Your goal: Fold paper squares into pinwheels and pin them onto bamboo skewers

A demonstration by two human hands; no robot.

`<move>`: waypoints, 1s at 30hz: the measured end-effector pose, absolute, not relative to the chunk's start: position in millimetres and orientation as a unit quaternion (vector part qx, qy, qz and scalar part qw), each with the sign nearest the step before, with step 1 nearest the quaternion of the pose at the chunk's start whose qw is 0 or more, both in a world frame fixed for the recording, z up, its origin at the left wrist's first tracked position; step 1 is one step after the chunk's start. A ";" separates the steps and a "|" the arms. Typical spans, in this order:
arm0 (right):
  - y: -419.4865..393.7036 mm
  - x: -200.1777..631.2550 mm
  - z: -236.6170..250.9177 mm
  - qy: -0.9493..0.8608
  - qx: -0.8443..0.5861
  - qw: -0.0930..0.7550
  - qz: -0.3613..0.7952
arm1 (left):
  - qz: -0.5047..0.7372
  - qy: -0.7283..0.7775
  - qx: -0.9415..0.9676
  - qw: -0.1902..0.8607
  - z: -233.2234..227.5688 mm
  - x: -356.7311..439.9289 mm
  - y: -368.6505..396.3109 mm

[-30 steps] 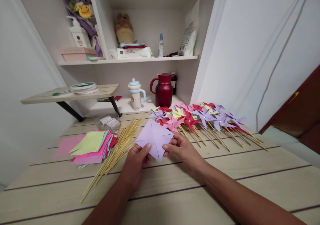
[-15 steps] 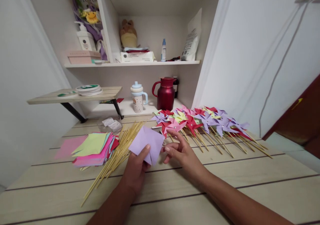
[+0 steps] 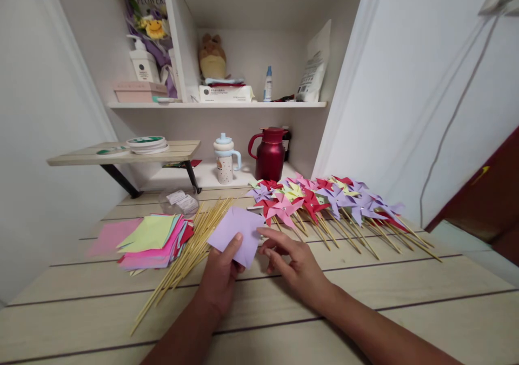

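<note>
Paper square (image 3: pixel 229 232), lilac, was held at the middle of the work area, tilted above the slatted table (image 3: pixel 389 284). The person's left hand (image 3: pixel 219 281) was clamped on its lower edge, thumb flat on the upper face and the other fingers tucked beneath. The right hand (image 3: pixel 302 267) stood at the paper's right-hand edge, its fingers parted and loosely bent, with the index fingertip closest to the sheet; from where I stood, I could not tell whether it touched. Left of the paper, thin wooden sticks (image 3: pixel 182 270) lay in a loose, slanting bundle. Beside them was a stack of coloured paper (image 3: pixel 150 230), a yellow-green sheet uppermost, and behind these a clear dish (image 3: pixel 163 200) with white packets (image 3: pixel 183 200). To the right lay finished pinwheels (image 3: pixel 336 198) in lilac, red, pink and pale yellow, their heads toward the cabinet and their sticks pointing toward the near side of the table. In the cabinet's lower bay stood a speckled cup (image 3: pixel 225 169) with a blue handle and, just beside it, a red jug (image 3: pixel 271 157). A plush toy (image 3: pixel 213 59) and a blue-capped bottle (image 3: pixel 268 86) occupied the shelf (image 3: pixel 219 105) above.
</note>
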State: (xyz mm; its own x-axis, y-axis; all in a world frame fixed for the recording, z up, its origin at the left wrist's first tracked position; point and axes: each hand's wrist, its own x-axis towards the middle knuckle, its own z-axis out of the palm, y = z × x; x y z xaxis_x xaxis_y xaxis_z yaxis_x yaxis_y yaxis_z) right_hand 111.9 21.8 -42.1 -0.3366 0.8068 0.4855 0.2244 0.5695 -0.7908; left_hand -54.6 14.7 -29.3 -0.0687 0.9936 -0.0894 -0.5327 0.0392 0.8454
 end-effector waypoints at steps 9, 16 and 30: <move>21.0 107.4 -43.6 -0.719 -0.363 0.480 0.348 | 0.546 0.413 0.386 0.618 -38.8 -49.8 11.2; 21.2 109.9 -42.4 -0.743 -0.341 0.478 0.320 | 0.543 0.402 0.372 0.636 -34.2 -49.1 10.4; 21.0 106.9 -32.4 -0.645 -0.342 0.506 0.459 | 0.556 0.405 0.403 0.603 -33.2 -49.7 10.2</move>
